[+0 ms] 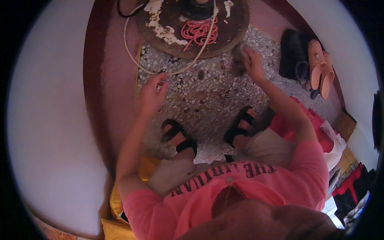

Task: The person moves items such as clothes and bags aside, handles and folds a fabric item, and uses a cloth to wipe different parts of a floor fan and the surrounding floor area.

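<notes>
My left hand (152, 94) is at the lower bend of a pale, thin cord (130, 51), its fingertips closed on the cord. The cord makes a wide loop in front of a round, dark disc (168, 49) with flaking whitish patches. On the disc lies a loose tangle of pink string (199, 31), beside a black round base (198, 10). My right hand (253, 64) is just off the disc's right edge, fingers curled and blurred by motion. A brownish blur lies at its fingertips; whether it is a held thing or a shadow is unclear.
Speckled terrazzo floor (192, 99) lies between my sandalled feet and the disc. Peach clogs (316, 64) and dark footwear (292, 55) stand by the right wall. A black cable (121, 12) curves at top left. Yellow bags (118, 228) are at lower left; red and white bags (330, 141) at right.
</notes>
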### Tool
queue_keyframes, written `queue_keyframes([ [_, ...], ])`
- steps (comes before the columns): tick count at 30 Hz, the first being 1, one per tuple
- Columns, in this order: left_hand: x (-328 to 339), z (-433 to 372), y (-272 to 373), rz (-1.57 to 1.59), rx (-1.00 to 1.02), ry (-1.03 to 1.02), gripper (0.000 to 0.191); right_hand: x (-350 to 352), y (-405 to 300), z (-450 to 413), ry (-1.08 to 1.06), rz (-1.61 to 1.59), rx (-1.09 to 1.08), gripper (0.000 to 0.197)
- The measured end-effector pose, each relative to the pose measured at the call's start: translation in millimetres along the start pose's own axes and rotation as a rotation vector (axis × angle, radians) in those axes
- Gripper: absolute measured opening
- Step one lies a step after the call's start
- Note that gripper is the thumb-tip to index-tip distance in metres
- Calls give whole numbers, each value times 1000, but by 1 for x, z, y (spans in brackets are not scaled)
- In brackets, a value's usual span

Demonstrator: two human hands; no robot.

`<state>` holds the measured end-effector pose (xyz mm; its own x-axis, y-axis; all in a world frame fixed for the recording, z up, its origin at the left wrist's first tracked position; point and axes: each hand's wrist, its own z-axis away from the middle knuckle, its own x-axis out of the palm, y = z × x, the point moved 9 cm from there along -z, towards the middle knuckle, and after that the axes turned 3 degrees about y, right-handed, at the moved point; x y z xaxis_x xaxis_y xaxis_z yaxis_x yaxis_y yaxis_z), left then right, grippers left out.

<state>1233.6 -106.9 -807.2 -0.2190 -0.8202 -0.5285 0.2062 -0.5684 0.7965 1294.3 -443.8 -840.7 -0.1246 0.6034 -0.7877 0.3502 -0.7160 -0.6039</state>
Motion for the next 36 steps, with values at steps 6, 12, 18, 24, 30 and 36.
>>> queue_keyframes([
  [6, 41, 4, 40, 71, 34, -141, 26, 77, -75, 28, -45, 330, 71, 35],
  [12, 4, 15, 133, -82, 233, -200, 22, 93, -110, 95, -595, 20, -446, 46],
  [18, -65, 100, 197, -250, 110, -140, 25, -42, 34, 14, -21, -182, 10, 56],
  [24, -74, 139, 224, -16, -17, 172, 24, 50, -43, 59, -412, 243, 34, 24],
  [30, -66, 126, 239, -274, 165, 170, 24, 38, -102, 86, -356, -480, -257, 36],
  [36, -53, 109, 224, -210, 30, 74, 26, -78, 114, 50, 240, -5, 435, 58],
])
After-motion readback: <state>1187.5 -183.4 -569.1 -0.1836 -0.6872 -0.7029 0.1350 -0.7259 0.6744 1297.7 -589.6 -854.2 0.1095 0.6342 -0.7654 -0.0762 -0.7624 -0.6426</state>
